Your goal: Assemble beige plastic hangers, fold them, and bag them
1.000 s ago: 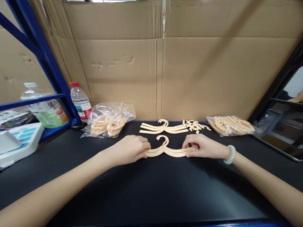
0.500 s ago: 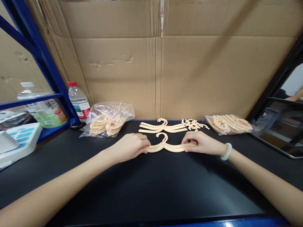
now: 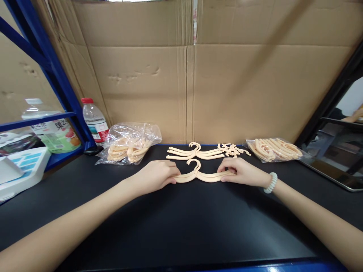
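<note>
two beige hangers (image 3: 196, 173) — slim, curved, hook-topped

The held hangers (image 3: 208, 178) have moved slightly nearer the hanger group (image 3: 208, 154) behind.

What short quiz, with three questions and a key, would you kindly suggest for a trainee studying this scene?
1. Multiple choice: what do the left hand and right hand both grip? (a) a cup (b) pale hanger parts (c) a knife
2. True or false: a bracelet is worn on the left wrist.
3. Fill in: the bottle beside the plastic bag on the left has a ____ cap.

Key: 1. b; 2. False, the bracelet is on the right wrist; 3. red.
</note>
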{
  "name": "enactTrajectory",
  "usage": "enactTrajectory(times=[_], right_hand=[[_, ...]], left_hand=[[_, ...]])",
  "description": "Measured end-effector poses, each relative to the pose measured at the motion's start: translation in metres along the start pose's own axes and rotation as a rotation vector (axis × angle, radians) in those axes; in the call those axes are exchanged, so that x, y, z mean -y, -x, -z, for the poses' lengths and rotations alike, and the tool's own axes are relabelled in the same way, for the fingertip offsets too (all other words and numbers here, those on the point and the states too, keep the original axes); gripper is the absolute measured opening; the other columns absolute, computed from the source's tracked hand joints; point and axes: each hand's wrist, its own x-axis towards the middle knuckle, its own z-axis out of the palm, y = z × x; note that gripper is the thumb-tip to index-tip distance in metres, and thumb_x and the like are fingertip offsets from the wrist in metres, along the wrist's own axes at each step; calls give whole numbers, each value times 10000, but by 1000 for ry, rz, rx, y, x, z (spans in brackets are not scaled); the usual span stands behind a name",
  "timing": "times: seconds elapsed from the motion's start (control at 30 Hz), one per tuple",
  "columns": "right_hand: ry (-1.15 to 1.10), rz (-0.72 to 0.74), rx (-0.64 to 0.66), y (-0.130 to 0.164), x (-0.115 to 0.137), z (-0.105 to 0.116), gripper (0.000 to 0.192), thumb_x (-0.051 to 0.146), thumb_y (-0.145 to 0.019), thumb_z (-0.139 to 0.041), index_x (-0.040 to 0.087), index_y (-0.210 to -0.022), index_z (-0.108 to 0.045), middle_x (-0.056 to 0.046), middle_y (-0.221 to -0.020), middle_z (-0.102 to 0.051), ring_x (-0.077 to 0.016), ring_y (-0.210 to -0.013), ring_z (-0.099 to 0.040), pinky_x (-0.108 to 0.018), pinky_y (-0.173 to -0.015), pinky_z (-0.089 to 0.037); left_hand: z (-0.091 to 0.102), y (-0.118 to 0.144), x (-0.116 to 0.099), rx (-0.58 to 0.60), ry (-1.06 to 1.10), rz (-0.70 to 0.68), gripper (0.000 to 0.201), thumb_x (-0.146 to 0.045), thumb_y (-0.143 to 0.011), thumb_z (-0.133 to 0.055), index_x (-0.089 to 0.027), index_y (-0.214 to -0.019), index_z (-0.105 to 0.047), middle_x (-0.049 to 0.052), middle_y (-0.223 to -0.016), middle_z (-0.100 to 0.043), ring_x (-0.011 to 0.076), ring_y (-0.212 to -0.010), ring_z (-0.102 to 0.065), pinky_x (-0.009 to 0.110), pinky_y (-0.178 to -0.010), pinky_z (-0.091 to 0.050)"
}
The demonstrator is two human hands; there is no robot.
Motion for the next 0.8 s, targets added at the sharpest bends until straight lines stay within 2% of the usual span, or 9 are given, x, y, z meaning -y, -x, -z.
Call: enactTrajectory(times=[0.8], right_hand=[[-6,-13,-8,-1,3,-1,269,428,-811,-632,165,-862,-664,-13,-720,-580,-122,-590,-432,-257,-562,-344]], left_hand=[[-1,0,2,71,-8,85,164,-259,-891,-580,-231,-997,-702,28,-956,-654,197,-886,-649,242,-718,-459]])
